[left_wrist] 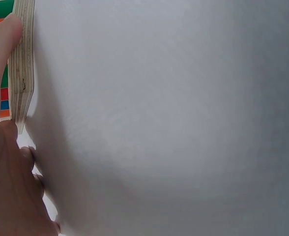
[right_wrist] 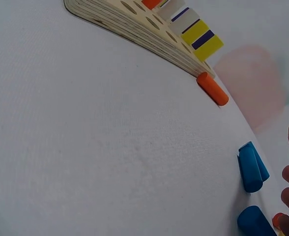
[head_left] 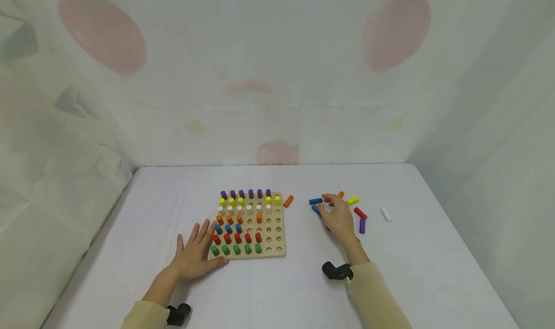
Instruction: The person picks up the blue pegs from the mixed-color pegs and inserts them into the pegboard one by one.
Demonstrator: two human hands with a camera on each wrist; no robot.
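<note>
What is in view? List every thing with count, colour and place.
table: one, white cloth, under everything
board: one, wooden, mid table
set pegs: many, in rows of purple, yellow, white, orange, blue, red and green, upright in the board
orange peg: one, lying at the board's right edge
blue pegs: two, lying left of the right hand
yellow peg: one, beyond the right hand
red peg: one, right of the hand
purple peg: one, beside the red
white peg: one, farthest right
left hand: flat, touching the board's near left corner
right hand: fingers curled over the loose pegs
</note>
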